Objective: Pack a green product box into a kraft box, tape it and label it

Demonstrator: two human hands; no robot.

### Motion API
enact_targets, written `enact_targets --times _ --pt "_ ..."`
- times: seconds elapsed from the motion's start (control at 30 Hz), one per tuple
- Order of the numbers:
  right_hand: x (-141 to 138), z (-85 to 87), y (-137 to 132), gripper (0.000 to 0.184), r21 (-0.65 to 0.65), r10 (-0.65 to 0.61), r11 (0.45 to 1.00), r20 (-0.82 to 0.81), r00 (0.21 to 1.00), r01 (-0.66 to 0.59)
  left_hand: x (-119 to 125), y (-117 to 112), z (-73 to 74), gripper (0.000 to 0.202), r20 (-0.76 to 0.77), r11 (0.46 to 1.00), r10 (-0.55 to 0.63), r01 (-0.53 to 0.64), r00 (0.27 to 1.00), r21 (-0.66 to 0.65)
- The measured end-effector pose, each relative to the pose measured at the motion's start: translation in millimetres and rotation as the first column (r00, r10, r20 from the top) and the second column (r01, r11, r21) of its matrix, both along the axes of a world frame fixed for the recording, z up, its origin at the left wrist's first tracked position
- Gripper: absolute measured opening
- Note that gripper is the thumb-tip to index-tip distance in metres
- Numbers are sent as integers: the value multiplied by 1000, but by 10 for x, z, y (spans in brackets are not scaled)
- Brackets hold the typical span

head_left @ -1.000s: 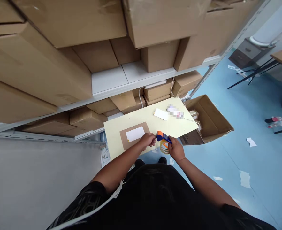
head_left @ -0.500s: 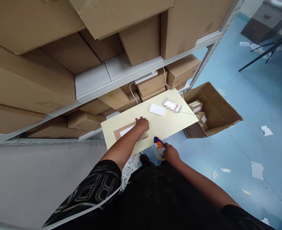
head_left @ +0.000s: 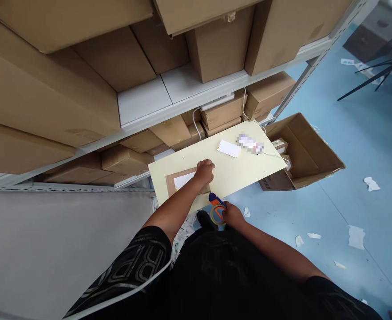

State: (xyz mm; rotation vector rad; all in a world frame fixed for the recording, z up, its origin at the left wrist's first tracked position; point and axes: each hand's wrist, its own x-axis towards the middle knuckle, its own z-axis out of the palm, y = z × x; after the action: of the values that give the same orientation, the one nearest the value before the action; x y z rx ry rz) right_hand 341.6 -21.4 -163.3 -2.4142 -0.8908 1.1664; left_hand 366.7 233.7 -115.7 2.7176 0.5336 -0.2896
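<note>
Head view: the left hand (head_left: 205, 171) lies palm-down on the flat cardboard parcel (head_left: 181, 182), whose long axis runs about 8-to-2 o'clock on the table (head_left: 245, 171). The right hand (head_left: 233, 216) grips the tape dispenser (head_left: 216, 209), near the parcel at its 4 o'clock.

1. Even, soft daylight; the blue floor (head_left: 349, 178) looks brightest.
2. Shadows are faint, deepest between the shelf boxes (head_left: 116, 58).
3. Wide-angle distortion bends the shelf edges.
4. One small patch on the surface (head_left: 242, 171) is pixelated.
</note>
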Motion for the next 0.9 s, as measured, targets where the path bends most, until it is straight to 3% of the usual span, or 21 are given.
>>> enact_targets --times 0.13,0.23,0.33,0.43,0.57,0.7,0.8,0.9 --pt "29 35 116 41 -11 -54 998 19 998 54 -605 329 212 41 105 986 162 -165 981 18" --pt "189 47 289 40 -40 -83 996 53 995 85 -1297 561 301 66 33 971 236 -235 971 -35" --pt "449 76 572 35 -67 -81 994 93 992 87 -1912 616 325 95 -3 995 37 -37 999 -98" --pt "734 125 908 37 -80 -30 996 124 992 40 -2243 503 308 106 -42 991 -121 119 992 -63" --pt "1018 179 1267 45 -59 48 997 101 994 -42 -2271 249 211 114 -51 983 -152 157 987 98" --pt "1134 194 1331 45 -32 86 996 87 992 -83 -2118 43 70 114 -9 984 22 -20 1000 177" --pt "1037 158 1081 42 -4 78 997 84 993 -78 -2003 -43 6 110 27 979 113 -116 993 168" --pt "693 66 598 41 72 -2 997 -10 1000 3 -1850 -114 -26 109 60 969 188 -195 980 153"
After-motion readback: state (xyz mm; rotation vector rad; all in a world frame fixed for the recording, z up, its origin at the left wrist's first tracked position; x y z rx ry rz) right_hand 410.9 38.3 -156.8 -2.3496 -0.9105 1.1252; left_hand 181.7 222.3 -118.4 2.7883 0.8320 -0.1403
